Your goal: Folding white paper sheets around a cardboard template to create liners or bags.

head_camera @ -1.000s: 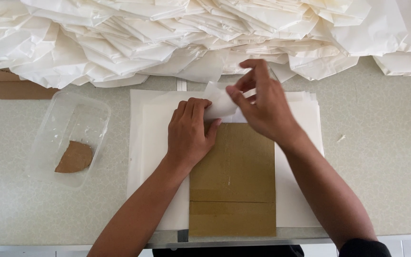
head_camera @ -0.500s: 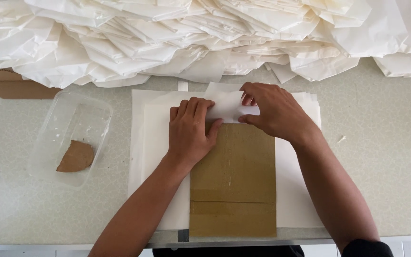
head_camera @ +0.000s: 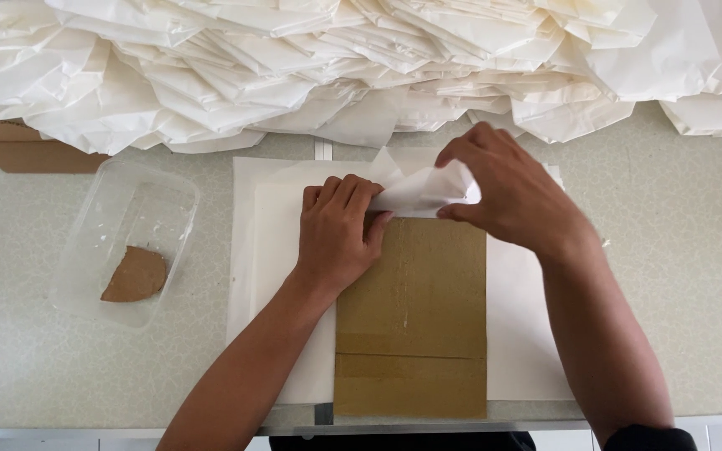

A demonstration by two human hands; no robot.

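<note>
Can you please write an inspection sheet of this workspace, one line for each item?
Surface: pale speckled table, lit evenly.
Job's things: brown cardboard panel lies on stacked white paper sheets; a white paper fold is raised over its top edge.
Clutter: clear plastic tray holding a brown cardboard scrap; another cardboard piece at far left.
Grippers: left hand presses flat on the panel's top corner; right hand pinches the fold.
Cables: nothing seen.
Surroundings: large heap of folded white paper along the far edge.
</note>
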